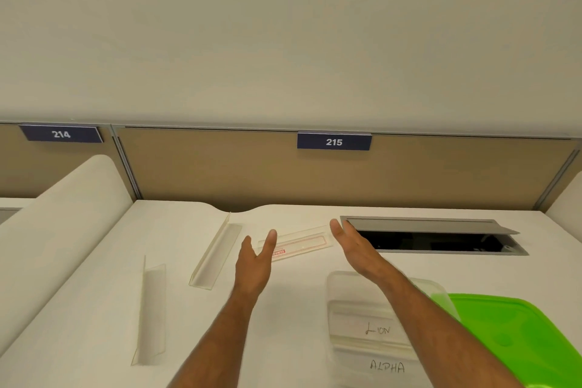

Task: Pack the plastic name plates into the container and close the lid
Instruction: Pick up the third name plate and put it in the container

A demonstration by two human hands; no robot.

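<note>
Clear red-bordered name plate (297,244) is lying between both spread, empty hands, long axis running eight to two o'clock; left hand (255,261) is touching nearer than right hand (357,249).

- Lid (516,327), lower right of frame: bright green.
- Name plate (299,244), centre: clear, red-outlined sticker.
- Number signs (334,142), upper middle: navy, white digits.
- Partition (220,167): tan.
- Desk (94,293): off-white.
- Cable hatch flap (425,225): grey.

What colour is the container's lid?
Bright green; the lid shows in the head view, lying at the lower right beside the container.
</note>
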